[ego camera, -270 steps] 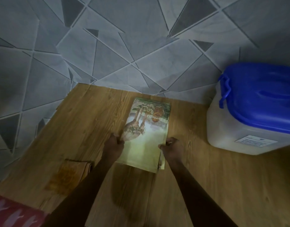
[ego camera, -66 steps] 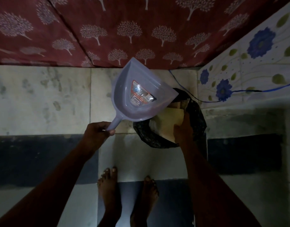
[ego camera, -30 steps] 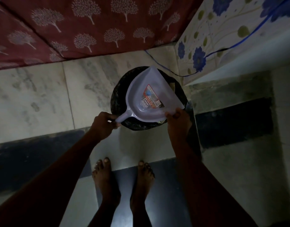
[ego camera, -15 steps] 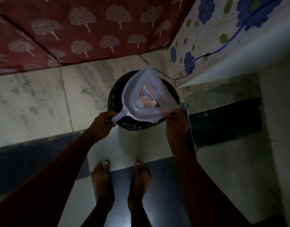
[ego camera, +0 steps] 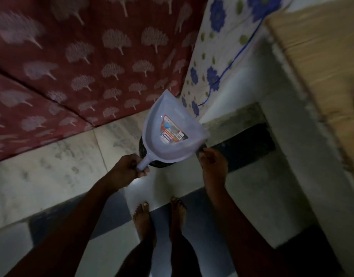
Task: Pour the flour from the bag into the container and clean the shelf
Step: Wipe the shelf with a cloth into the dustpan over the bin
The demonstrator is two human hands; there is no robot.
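A pale lilac plastic dustpan (ego camera: 168, 134) with a red label inside is held above the floor, its mouth tilted up and away from me. My left hand (ego camera: 128, 169) grips its short handle. My right hand (ego camera: 213, 163) hovers just off the pan's right rim, fingers loosely curled, holding nothing. Under the pan a black-lined bin (ego camera: 162, 163) shows only as a dark sliver. The wooden shelf (ego camera: 320, 62) edge appears at the upper right. The flour bag and container are out of sight.
A red cloth with a pale tree pattern (ego camera: 82, 62) hangs at the back. A white flowered cloth (ego camera: 218, 56) with a blue cord (ego camera: 232, 62) covers the wall beside the shelf. My bare feet (ego camera: 158, 214) stand on pale and dark floor tiles.
The dustpan has lifted off the bin and tilted upward. My right hand has let go of its rim. My view has swung right, bringing the wooden shelf into sight.
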